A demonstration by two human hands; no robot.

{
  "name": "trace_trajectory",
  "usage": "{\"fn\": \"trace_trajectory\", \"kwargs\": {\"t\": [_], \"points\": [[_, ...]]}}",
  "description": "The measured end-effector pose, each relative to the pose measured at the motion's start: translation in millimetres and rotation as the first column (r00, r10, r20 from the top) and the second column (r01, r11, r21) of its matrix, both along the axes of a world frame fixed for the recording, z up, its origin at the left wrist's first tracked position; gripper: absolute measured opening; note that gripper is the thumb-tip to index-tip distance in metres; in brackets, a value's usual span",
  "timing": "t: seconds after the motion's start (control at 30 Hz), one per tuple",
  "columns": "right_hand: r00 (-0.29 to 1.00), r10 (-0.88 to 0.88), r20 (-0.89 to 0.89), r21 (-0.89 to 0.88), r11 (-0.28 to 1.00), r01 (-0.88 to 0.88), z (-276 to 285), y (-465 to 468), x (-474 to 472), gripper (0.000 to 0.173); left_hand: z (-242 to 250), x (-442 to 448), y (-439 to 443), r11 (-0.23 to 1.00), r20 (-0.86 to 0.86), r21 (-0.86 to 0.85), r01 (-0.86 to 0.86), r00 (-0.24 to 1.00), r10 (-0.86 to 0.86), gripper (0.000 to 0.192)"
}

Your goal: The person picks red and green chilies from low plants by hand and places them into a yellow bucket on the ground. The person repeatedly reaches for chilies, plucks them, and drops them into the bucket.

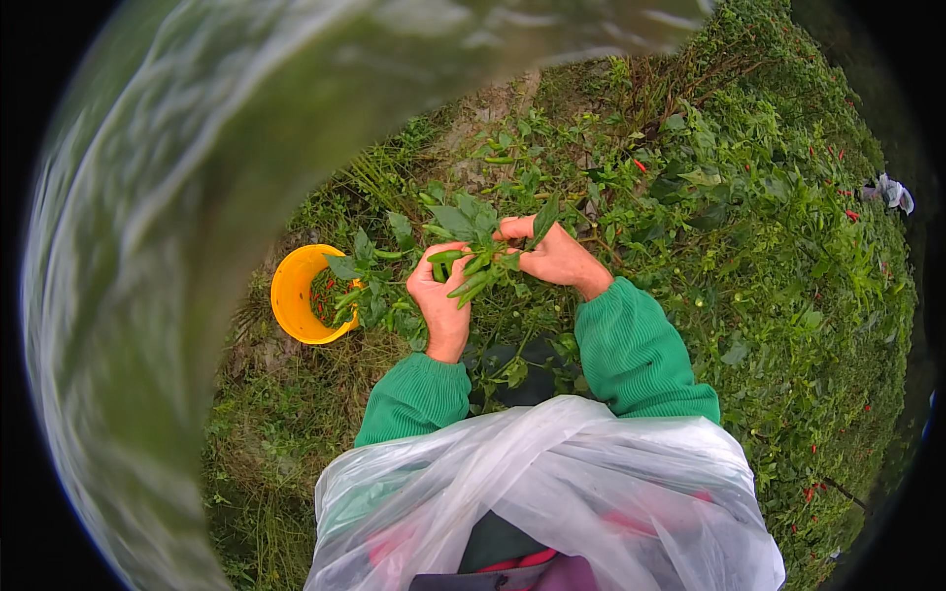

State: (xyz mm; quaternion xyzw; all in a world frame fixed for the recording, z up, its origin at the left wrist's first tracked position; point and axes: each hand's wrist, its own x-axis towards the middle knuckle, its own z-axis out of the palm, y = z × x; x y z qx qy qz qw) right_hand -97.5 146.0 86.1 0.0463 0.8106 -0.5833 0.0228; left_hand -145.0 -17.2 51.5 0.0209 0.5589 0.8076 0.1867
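Note:
Before me both hands meet at a leafy chili pepper sprig (473, 218) bearing green peppers. My left hand (441, 306) has its fingers curled about the sprig's lower left side, among several green chili peppers (471, 284). From the right, my right hand (556, 257) pinches the same sprig with thumb and forefinger; leaves hide part of its fingertips. Left of my hands stands a yellow plastic bucket (293, 292). Small red and green chili peppers (323, 295) lie in its bottom, and leaves of a plant overhang its right rim.
Dense chili plants (776, 244) with scattered red peppers fill the right side. Grass and weeds (273, 451) cover the ground at left. A blurred clear plastic sheet (148, 295) curves across the upper left of the view, and clear plastic (554, 473) covers my torso. A whitish object (890, 193) sits far right.

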Motion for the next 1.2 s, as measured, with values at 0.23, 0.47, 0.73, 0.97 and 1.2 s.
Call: {"fn": "trace_trajectory", "kwargs": {"t": [0.23, 0.47, 0.73, 0.97, 1.2], "points": [[0.992, -0.055, -0.109, -0.134, 0.99, 0.04, -4.5, -5.2, 2.7, 0.023, 6.2, 0.2, 3.2, 0.996, -0.217, -0.094, -0.006, 0.976, -0.015, 0.013], [0.998, -0.04, -0.039, -0.555, 0.832, 0.011, -9.2, 13.5, 23.1, 0.027, -0.8, -12.6, 11.1, 0.927, 0.423, 0.257, 0.274, 0.83, -0.363, 0.032], [0.995, -0.077, -0.058, -0.566, 0.824, 0.031, -20.0, 19.6, 21.4, 0.029, 0.0, -13.0, 3.3, 0.87, 0.373, 0.451, 0.2, 0.843, -0.387, 0.029], [0.989, -0.147, 0.002, -0.477, 0.869, 0.13, -6.8, 8.0, 17.0, 0.021, 15.6, -12.1, -1.8, 0.929, 0.172, 0.285, 0.236, 0.941, -0.292, 0.021], [0.987, -0.158, -0.035, -0.374, 0.918, 0.133, -8.0, 1.6, 9.9, 0.026, 25.0, -8.4, -7.8, 0.945, 0.097, 0.127, 0.3, 0.945, -0.313, 0.02]]}}
